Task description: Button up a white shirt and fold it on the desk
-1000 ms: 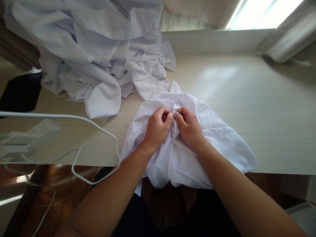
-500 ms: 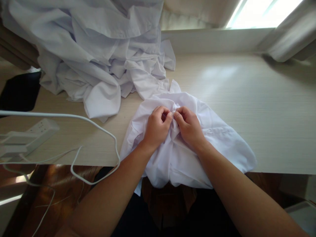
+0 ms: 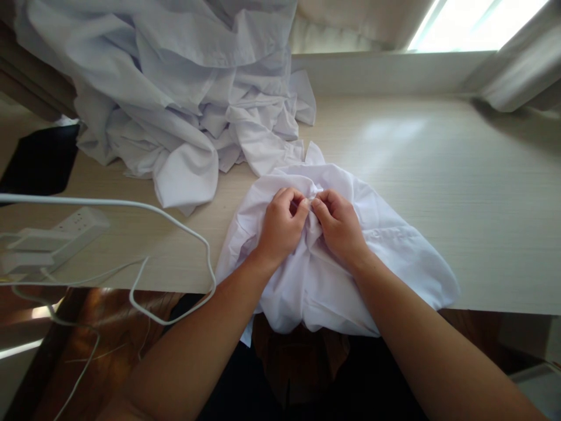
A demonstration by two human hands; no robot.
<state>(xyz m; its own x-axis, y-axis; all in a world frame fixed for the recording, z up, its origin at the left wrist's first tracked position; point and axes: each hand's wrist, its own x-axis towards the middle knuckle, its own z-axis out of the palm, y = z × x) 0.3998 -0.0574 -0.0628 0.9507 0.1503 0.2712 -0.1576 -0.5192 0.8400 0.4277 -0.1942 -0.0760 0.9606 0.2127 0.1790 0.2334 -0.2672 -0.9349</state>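
A white garment lies bunched at the table's front edge, part of it hanging over. My left hand pinches its cloth near the upper middle, thumb against forefinger. Right beside it, my right hand pinches the same gathered spot, the fingertips of both hands almost touching. Whatever small part is between the fingertips is too small to make out. Folds of the cloth run down from the pinched place between my wrists.
A large heap of white clothes covers the back left of the table. At left are a black flat object, a white power strip and a looping white cable. A curtain hangs at back right.
The whole view has shifted slightly, so things appear a little further right. Both hands keep their pinch on the cloth, with hardly any movement against it.
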